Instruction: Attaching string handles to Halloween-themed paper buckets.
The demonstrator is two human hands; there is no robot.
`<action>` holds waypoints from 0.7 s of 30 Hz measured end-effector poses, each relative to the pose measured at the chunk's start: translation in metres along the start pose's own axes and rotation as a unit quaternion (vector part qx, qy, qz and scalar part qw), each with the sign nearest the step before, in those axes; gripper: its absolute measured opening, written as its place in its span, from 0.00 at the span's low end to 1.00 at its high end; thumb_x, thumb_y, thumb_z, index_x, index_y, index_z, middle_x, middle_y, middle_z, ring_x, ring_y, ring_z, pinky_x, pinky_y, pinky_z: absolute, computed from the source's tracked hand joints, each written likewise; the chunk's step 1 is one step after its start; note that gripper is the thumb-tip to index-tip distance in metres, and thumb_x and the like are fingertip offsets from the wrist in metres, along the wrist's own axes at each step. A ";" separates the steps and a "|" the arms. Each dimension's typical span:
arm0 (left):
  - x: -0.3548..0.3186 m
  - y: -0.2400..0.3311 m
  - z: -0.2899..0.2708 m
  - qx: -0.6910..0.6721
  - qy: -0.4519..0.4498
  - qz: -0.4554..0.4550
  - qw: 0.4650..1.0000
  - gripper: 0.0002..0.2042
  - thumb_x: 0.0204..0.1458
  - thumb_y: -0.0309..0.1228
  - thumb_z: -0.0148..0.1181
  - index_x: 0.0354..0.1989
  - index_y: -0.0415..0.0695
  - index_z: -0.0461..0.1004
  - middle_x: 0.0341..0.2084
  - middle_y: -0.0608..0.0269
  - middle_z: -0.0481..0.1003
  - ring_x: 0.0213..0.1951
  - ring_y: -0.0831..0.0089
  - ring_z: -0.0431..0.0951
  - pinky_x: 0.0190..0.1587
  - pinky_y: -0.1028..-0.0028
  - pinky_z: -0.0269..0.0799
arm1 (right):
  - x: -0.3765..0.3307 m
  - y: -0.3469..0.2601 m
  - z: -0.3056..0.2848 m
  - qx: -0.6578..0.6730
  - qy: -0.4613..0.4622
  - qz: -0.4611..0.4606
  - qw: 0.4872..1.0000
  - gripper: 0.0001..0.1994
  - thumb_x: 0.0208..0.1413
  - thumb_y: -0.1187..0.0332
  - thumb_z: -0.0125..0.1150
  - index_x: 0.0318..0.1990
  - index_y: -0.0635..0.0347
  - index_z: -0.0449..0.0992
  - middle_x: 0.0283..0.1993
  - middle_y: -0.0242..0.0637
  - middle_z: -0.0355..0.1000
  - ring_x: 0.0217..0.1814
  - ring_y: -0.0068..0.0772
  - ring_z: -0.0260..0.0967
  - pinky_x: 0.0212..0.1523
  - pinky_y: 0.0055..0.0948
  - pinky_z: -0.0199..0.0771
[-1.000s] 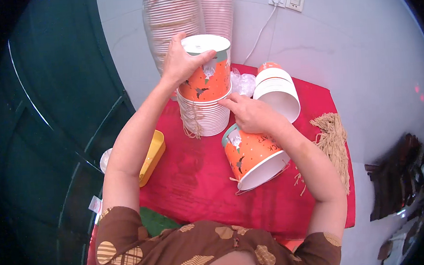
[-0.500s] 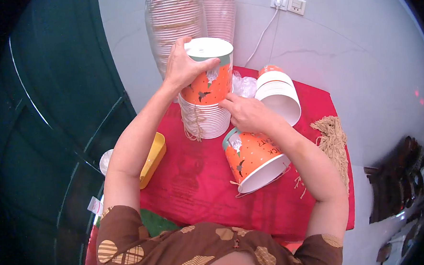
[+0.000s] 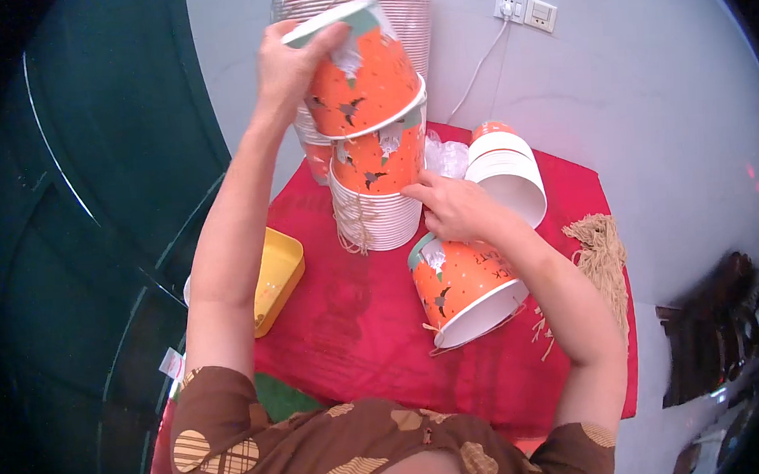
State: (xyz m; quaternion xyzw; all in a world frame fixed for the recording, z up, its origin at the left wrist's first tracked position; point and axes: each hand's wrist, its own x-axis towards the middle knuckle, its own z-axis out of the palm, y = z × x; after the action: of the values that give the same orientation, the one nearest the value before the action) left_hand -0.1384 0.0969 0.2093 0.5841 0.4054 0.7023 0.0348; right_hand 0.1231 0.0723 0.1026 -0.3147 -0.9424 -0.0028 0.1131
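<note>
Gripping an orange paper bucket (image 3: 364, 73) by its rim, tilted at twelve o'clock, with left hand (image 3: 289, 63) fingers curled closed, right hand (image 3: 453, 206) pressing loosely bent fingers against the bucket stack (image 3: 378, 185) beneath, another orange bucket (image 3: 464, 288) lying sideways at five o'clock on the red cloth (image 3: 350, 324).

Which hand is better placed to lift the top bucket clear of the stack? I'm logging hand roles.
Likely the left hand: it grips the raised orange bucket, while the right hand steadies the stack.
</note>
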 end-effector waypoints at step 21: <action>-0.060 0.009 -0.109 -0.429 0.146 -0.205 0.867 0.34 0.55 0.63 0.44 0.62 0.51 0.65 0.56 0.60 0.71 0.55 0.60 0.73 0.54 0.55 0.73 | -0.121 -0.063 -0.068 0.162 0.346 -0.006 0.924 0.16 0.48 0.85 0.52 0.45 0.69 0.75 0.44 0.49 0.75 0.43 0.39 0.75 0.42 0.29 0.75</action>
State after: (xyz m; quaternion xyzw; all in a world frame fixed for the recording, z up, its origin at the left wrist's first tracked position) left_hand -0.2082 0.0021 0.1683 0.3059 0.1755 0.8614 0.3656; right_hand 0.1939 -0.0553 0.1469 -0.2661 -0.8338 0.0409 0.4819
